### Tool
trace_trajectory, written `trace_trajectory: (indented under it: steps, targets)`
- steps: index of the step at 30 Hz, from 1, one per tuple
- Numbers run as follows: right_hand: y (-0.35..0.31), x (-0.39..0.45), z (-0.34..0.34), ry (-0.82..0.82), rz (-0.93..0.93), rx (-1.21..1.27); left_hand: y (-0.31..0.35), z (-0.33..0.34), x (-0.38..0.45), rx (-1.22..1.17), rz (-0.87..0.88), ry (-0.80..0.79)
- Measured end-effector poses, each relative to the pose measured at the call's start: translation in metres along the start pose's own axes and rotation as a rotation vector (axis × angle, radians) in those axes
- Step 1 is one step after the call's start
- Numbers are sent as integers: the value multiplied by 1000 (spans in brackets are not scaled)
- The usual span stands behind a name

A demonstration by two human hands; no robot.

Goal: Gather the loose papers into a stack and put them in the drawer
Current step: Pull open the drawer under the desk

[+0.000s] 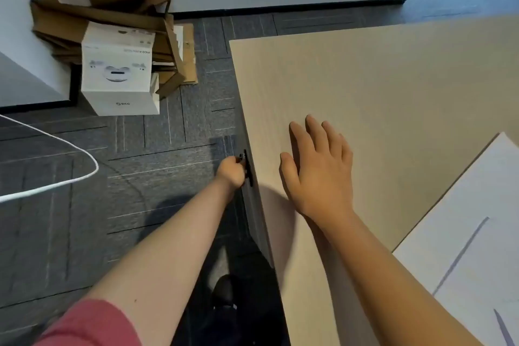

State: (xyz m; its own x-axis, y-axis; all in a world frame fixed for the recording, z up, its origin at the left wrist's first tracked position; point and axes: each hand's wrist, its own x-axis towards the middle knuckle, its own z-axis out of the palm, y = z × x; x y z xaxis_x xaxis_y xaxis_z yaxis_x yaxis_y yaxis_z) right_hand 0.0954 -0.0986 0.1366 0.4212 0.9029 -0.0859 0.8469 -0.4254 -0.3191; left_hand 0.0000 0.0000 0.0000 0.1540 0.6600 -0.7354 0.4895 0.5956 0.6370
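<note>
Grey carpet tiles [157,154] cover the floor on the left side of the view, and a pale wood-grain desk [393,87] takes up most of the right. Up in the far left corner, against the white wall, there's a heap of flattened cardboard [112,8] with a white product box [119,70] sitting in front of it. A white cable [70,180] loops across the carpet at the left edge.

The person is standing at the desk's left edge, pink sleeve [92,323] showing at the bottom. The left hand [230,173] is down at the side of the desk, its grip closed around a small black drawer handle [247,167] just under the desktop. Only a thin dark sliver of the drawer front [254,213] shows from this angle, so whether the drawer is open at all is hard to tell.

The right hand [320,174] lies flat on the desktop, palm down, fingers spread and loose, holding nothing, just beside that same edge.

The papers [471,247] are on the desk at the lower right, white sheets overlapping each other, running off the frame, well apart from both hands. Nobody's touching them.
</note>
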Motion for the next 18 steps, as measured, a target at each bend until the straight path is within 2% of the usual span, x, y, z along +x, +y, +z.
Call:
trace_trajectory:
  steps: [2,5,9,12,18]
  targets:
    - [-1,2,0,62,-6,-5,2,2,5,-35,-9,42]
    - [-1,3,2,51,-5,-11,1,5,11,-72,-43,99]
    - [0,3,1,48,-17,-20,-3,1,9,102,16,165]
    - [1,3,1,51,-17,-40,-5,-2,6,215,42,147]
    - [1,2,1,32,-15,-38,-5,-4,3,278,101,153]
